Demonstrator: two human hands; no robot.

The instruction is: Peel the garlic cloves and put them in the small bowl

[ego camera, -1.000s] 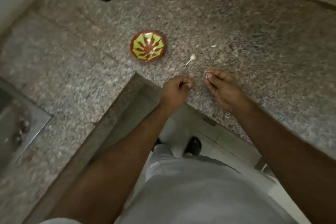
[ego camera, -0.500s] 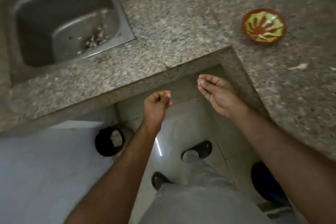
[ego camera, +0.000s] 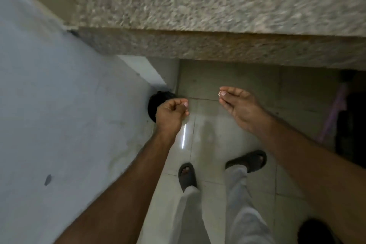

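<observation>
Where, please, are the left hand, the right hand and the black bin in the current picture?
left hand (ego camera: 172,114): head view, on the back of the curled hand.
right hand (ego camera: 240,106): head view, on the palm.
black bin (ego camera: 153,105): head view, on its dark rim left of the knuckles.

two hands show: one left hand (ego camera: 172,114) and one right hand (ego camera: 240,108). two dark sandals, a left sandal (ego camera: 187,176) and a right sandal (ego camera: 250,160). one granite counter (ego camera: 217,16), one black round bin (ego camera: 153,108), one pale scrap (ego camera: 219,94) at the right fingertips.
</observation>
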